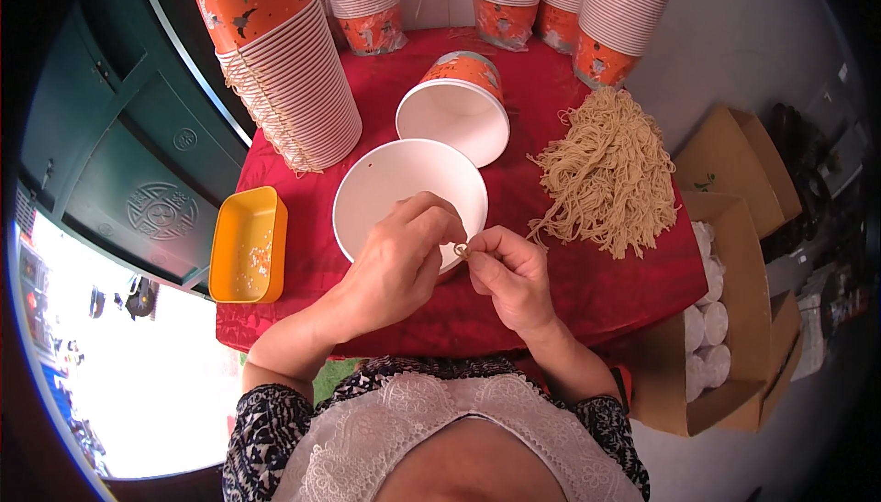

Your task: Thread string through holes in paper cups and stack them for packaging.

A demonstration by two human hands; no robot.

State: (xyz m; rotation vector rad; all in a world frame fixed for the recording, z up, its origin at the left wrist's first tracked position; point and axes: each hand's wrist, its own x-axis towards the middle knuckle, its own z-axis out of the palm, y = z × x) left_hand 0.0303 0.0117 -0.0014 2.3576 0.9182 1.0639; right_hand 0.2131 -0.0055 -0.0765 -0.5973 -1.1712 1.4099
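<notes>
I had a short bit of string (pixel 462 250) pinched between the fingertips of my left hand (pixel 399 263) and right hand (pixel 510 273), both closed tight on it, so it sat right where the two grips met. I held it at the near rim of the cup (pixel 410 197), seemingly to work it there, with the string bundle (pixel 610 172) well off to the right.

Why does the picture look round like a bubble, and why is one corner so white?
In the head view, the fisheye lens bends edges and darkens the corners; the floor at lower left glares white with daylight. The middle is sharp: both hands and the white paper bowl show clearly.
</notes>
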